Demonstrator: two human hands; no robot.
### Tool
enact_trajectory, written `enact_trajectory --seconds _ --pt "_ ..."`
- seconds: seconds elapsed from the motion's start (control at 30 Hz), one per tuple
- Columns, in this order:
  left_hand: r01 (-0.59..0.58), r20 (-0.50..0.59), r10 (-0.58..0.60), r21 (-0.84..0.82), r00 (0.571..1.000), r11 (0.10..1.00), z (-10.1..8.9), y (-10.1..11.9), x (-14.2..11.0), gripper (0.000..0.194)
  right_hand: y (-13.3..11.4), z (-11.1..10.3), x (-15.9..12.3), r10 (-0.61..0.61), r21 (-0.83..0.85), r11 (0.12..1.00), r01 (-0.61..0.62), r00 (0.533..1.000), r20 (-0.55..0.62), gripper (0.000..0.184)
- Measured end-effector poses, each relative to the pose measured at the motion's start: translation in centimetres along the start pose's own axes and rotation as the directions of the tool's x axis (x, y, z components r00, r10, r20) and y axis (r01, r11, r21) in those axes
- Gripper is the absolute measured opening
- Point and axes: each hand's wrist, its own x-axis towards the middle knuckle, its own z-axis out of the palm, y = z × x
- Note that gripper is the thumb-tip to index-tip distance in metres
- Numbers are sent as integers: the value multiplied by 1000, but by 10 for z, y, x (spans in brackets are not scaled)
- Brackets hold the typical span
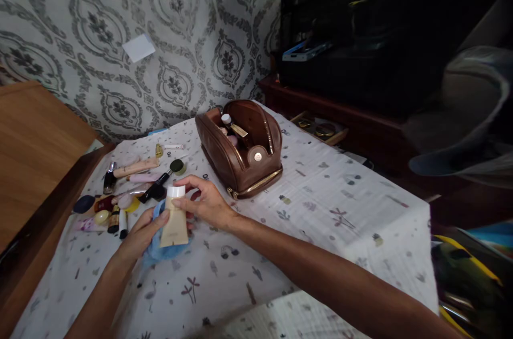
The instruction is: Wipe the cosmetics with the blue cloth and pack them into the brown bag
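Note:
A beige squeeze tube (175,224) with a white cap is held upright, cap on top, above the patterned cloth. My left hand (145,230) grips its body from the left, thumb across the front. A light blue cloth (165,253) is bunched behind and below the tube, against the left fingers. My right hand (208,205) closes on the tube from the right, its thumb just below the cap and a finger at the cap's top edge. Behind my right hand stands an unzipped brown leather cosmetic bag (218,160), with a white-capped bottle (235,126) and other items inside.
Several cosmetics lie to the left, among them a black-capped bottle (109,179), a dark green-lidded jar (178,166) and a pale yellow round item (102,217). A wooden panel (40,136) borders the left side. A dark cabinet with a small open drawer (335,137) stands right.

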Motion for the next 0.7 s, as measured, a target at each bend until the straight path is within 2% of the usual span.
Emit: enact_trajectory --seconds 0.13,0.27,0.33,0.43,0.47,0.53,0.6,0.7 --pt "-101 -26 108 175 994 979 3 5 -1 42 -1 4 0 -51 -55 997 46 995 -91 41" --pt "-185 -16 198 289 980 939 2 4 -4 45 -2 6 -1 -61 -46 997 55 990 -124 53" --pt "-205 -43 232 336 972 919 3 2 -7 45 -5 6 -1 -67 -23 998 64 990 -128 51" --pt "-256 -77 301 353 951 900 10 2 -13 34 -10 7 -4 -72 -46 997 65 985 -154 47" --pt "-288 -76 336 363 939 886 13 3 -15 36 -11 7 -5 -78 -66 996 67 981 -175 47" --pt "-332 -66 395 428 916 841 21 4 -18 53 -14 9 -8 -93 -107 992 71 971 -220 48" --pt "-318 -76 418 532 905 784 27 4 -21 59 -17 11 -11 -107 -122 989 79 963 -248 50" --pt "-293 -81 426 611 901 736 33 0 -23 52 -19 14 -14 -98 -19 995 97 975 -200 56"
